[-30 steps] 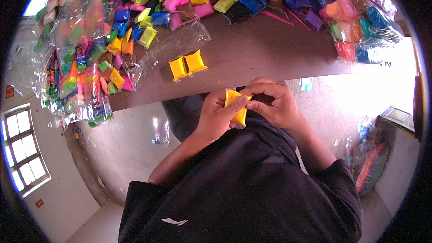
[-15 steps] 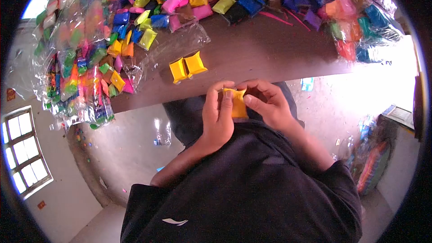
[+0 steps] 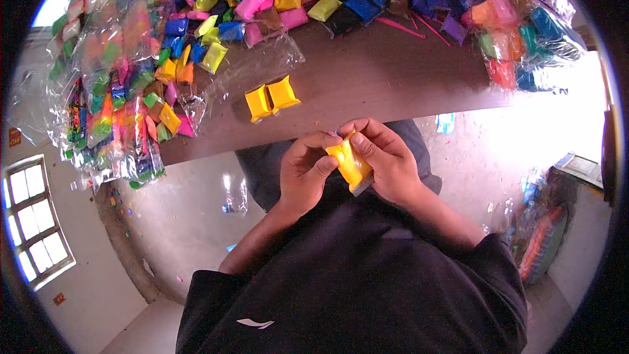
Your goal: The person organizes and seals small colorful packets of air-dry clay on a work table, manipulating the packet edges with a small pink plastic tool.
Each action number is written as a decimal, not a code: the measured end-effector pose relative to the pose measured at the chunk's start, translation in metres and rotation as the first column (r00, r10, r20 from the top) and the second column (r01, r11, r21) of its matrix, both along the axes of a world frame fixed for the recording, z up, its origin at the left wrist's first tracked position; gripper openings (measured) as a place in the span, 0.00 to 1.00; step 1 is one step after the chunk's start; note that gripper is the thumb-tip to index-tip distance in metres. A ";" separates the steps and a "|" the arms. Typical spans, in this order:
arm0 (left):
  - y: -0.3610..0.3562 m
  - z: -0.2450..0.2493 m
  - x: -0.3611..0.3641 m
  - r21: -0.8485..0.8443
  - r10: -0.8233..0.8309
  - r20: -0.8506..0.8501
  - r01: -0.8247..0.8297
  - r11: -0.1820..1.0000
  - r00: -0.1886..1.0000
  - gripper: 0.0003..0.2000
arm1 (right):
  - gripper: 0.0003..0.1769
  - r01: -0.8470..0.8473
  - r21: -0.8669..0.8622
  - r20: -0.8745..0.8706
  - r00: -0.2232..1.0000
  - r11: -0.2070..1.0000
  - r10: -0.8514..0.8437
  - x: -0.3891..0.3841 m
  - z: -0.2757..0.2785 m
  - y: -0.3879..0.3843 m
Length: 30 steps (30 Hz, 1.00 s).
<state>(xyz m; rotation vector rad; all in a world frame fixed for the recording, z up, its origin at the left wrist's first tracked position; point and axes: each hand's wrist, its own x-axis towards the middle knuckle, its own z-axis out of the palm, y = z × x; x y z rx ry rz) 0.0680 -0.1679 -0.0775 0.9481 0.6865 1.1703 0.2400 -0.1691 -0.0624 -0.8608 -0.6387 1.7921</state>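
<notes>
A yellow packet with a clear lower edge is held between my two hands, above my lap and just off the table's front edge. My left hand pinches its upper left corner between thumb and fingers. On the other side, my right hand grips the packet with the thumb lying across its top right part. Two more yellow packets lie side by side on the brown table, a little beyond my left hand. What is inside the held packet cannot be made out.
Many small colourful packets are heaped along the far side of the table. Clear plastic bags of packets stand at the left and right. Pink strips lie near the heap. A window is at far left.
The yellow packet has tilted, its lower end swinging right. My left hand has shifted left and down and now pinches the corner; my right thumb has come over the packet.
</notes>
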 end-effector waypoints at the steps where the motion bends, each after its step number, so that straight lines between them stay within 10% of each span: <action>1: 0.000 0.001 -0.001 -0.009 -0.014 0.018 0.015 1.000 1.000 0.11 | 0.11 -0.031 -0.006 -0.027 0.999 0.999 0.031 0.000 0.002 0.001; 17: -0.004 0.018 0.011 0.179 0.178 -0.179 -0.146 0.973 0.967 0.07 | 0.11 -0.037 0.065 0.064 0.997 0.997 0.033 -0.004 0.015 0.002; 23: 0.000 0.012 0.016 0.495 0.588 -0.347 -0.390 0.777 0.731 0.09 | 0.22 0.040 0.303 0.368 0.917 0.952 -0.156 -0.011 0.030 0.004; 25: -0.002 0.013 0.010 0.491 0.545 -0.362 -0.342 0.801 0.756 0.09 | 0.28 -0.183 0.491 0.705 0.658 0.852 -0.265 -0.008 0.037 0.005; 27: -0.004 0.012 0.008 0.461 0.513 -0.357 -0.331 0.824 0.781 0.09 | 0.30 -0.163 0.468 0.698 0.672 0.868 -0.250 -0.005 0.035 0.006; 30: -0.001 0.019 0.003 -0.022 0.299 -0.237 -0.313 0.950 0.924 0.09 | 0.29 -0.229 0.542 0.728 0.607 0.808 -0.317 0.000 0.028 0.009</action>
